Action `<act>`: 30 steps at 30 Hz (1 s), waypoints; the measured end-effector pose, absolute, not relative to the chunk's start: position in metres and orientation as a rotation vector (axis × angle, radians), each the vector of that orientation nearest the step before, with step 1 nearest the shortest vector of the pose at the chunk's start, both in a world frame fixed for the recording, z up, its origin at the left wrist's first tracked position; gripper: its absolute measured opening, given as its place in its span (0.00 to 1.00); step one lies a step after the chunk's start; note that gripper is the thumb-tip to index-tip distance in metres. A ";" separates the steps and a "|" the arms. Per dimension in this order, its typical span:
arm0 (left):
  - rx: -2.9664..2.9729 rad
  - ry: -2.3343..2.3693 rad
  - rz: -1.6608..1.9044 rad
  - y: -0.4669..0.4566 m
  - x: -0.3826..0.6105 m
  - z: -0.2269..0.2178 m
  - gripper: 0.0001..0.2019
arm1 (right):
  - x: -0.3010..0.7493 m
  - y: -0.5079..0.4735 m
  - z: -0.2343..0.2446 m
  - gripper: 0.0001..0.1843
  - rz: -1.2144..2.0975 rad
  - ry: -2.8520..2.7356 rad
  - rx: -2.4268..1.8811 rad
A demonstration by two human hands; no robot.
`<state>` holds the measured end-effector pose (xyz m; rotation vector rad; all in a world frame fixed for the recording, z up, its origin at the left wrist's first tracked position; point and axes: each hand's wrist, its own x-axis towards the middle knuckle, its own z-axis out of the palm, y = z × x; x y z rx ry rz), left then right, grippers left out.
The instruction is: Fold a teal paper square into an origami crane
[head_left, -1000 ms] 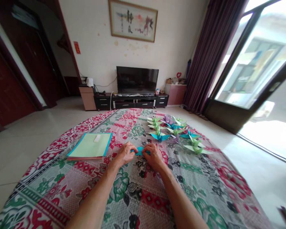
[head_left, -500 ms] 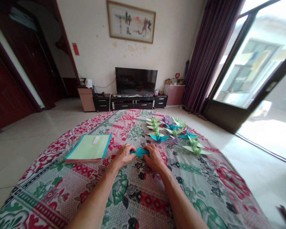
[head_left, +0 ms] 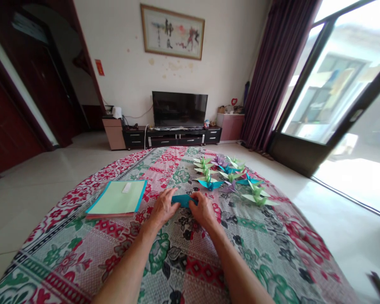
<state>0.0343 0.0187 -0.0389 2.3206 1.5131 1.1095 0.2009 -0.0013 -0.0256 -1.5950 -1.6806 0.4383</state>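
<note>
A folded piece of blue origami paper [head_left: 184, 200] lies between my two hands, low over the middle of the table. My left hand [head_left: 165, 206] pinches its left end between thumb and fingers. At the right end, my right hand [head_left: 203, 208] grips it the same way. Fingers cover both ends of the paper, so its full shape is hidden. Beyond my right hand stand several folded paper cranes in green, blue and purple, the nearest blue crane [head_left: 210, 184] among them.
Left of my hands lies a stack of coloured paper [head_left: 114, 200], light green on top, with a small white piece [head_left: 126, 187] on it. A patterned tablecloth [head_left: 177, 261] covers the round table. A television [head_left: 180, 109] stands against the far wall.
The blue paper looks tilted differently and darker between my fingers. Both hands still hold its ends, in nearly the same place. The view has shifted slightly.
</note>
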 end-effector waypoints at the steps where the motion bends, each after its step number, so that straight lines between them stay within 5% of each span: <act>1: 2.288 1.545 1.149 0.019 0.036 -0.039 0.25 | 0.200 0.001 -0.027 0.12 0.483 -1.618 -1.563; 7: 1.873 1.690 1.241 0.015 0.049 -0.028 0.17 | 0.195 0.012 -0.036 0.20 0.849 -1.111 -1.273; 14: 1.590 1.318 1.191 0.014 0.057 -0.028 0.14 | 0.184 0.003 -0.029 0.15 1.220 -0.991 -1.070; 21: 1.311 1.242 1.222 0.014 0.054 -0.022 0.18 | 0.187 0.000 -0.022 0.11 1.151 -1.280 -1.202; 27: 1.673 1.317 1.081 0.018 0.041 -0.023 0.16 | 0.200 0.003 -0.021 0.28 1.079 -1.191 -1.195; 30: 1.924 1.350 0.989 0.017 0.039 -0.024 0.13 | 0.205 0.006 -0.024 0.25 0.834 -1.243 -1.325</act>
